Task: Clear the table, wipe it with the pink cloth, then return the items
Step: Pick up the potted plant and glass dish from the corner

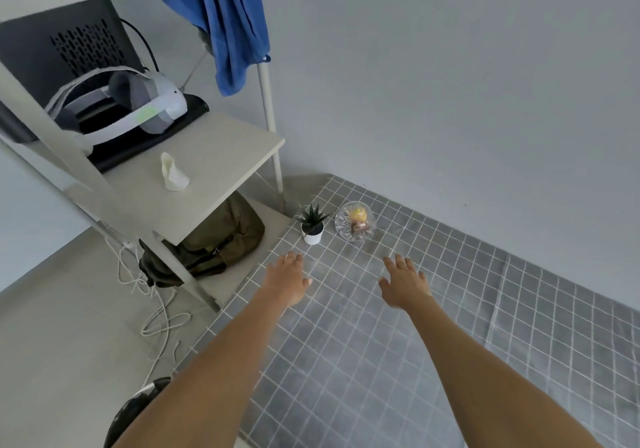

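A table with a grey grid-patterned cover fills the lower right. At its far left corner stand a small green plant in a white pot and, to its right, a clear glass bowl holding a yellow item and a brown one. My left hand hovers over the cover just in front of the plant, fingers spread, holding nothing. My right hand is stretched out below the bowl, also spread and holding nothing. No pink cloth is in view.
A white shelf unit stands left of the table, carrying a white headset, a small white figurine and a dark box. A blue cloth hangs from its post. An olive bag and loose cables lie below.
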The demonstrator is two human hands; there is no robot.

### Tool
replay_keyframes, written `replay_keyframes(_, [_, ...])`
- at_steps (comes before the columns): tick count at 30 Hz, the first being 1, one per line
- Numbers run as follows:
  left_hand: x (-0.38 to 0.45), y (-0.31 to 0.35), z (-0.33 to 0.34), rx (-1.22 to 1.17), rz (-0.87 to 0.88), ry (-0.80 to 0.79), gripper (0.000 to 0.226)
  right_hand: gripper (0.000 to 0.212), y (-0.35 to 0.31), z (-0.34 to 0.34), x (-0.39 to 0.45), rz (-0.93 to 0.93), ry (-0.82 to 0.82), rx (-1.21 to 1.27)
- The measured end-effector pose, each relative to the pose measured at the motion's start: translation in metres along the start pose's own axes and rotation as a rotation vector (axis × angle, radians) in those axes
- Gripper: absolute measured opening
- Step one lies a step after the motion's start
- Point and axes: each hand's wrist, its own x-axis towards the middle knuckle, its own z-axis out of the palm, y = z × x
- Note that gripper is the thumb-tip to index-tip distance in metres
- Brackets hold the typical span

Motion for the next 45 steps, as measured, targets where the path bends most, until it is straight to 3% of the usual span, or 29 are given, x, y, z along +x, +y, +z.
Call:
replay_keyframes(6, [0.039,-0.031,-0.010,-0.125,-0.029,0.088,0.081,0.067,-0.022,-0.024,0.058,0.012,0.041,0.128])
replay_keyframes(14, [0.087,-0.031,-0.009,-0.399,0.129,0.401,0.108,0.104,-0.049,-0.016,0.117,0.026,0.243,0.341])
replay_keyframes(17, [0.099,-0.023,-0.002,-0.633,0.159,0.499,0.112,0.109,-0.050,-0.004,0.136,0.029,0.254,0.367])
replay_keyframes(20, [0.108,-0.018,0.011,-0.818,0.145,0.580,0.115,0.111,-0.050,0.014,0.147,-0.013,0.335,0.488])
replay_keyframes(25, [0.121,-0.014,0.020,-0.915,0.163,0.727,0.110,0.105,-0.051,0.029,0.154,-0.087,0.516,0.546])
replay_keyframes(28, [0.125,-0.010,0.019,-0.948,0.179,0.725,0.103,0.102,-0.053,0.032,0.156,-0.098,0.574,0.552])
replay_keyframes(32, [0.121,-0.008,0.020,-1.067,0.155,0.673,0.109,0.101,-0.053,0.037,0.153,-0.032,0.617,0.633])
replay_keyframes(40, [0.091,0.007,0.023,-0.926,0.186,0.625,0.122,0.102,-0.037,0.050,0.102,0.087,0.678,0.731])
replay_keyframes(45, [0.077,0.024,0.031,-0.704,0.247,0.627,0.092,0.099,-0.015,0.048,0.055,0.183,0.724,0.746])
